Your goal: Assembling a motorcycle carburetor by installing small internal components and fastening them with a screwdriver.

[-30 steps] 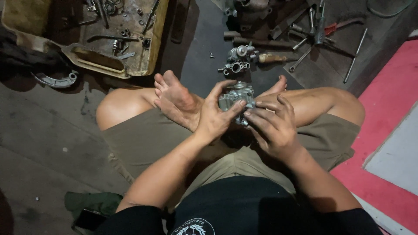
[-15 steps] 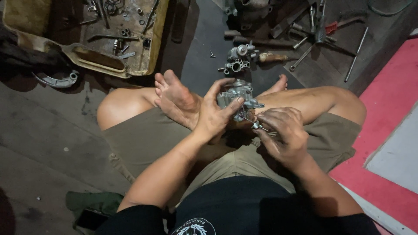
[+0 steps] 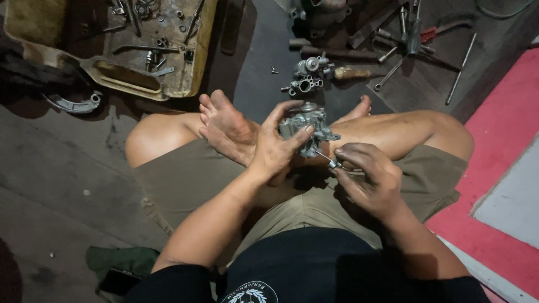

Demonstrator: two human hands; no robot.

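1. Carburettor body [image 3: 306, 128], grey metal, sits over the crossed legs, clamped in the left hand [image 3: 275, 151]: thumb on the near side, fingers over the top.
2. Right hand [image 3: 368, 177] pinches a thin needle-like part [image 3: 328, 160] w/ fingertips closed on its end; the tip reaches the body's lower right side.
3. Doing it well, imo: keep the left grip firm, body steady, feed the thin part straight, no forcing.
4. Don't drop small bits; floor's dark. A second carb-like part [image 3: 306, 76] and loose tools [image 3: 404, 39] lie beyond the feet, tray of parts [image 3: 193, 67] at left.
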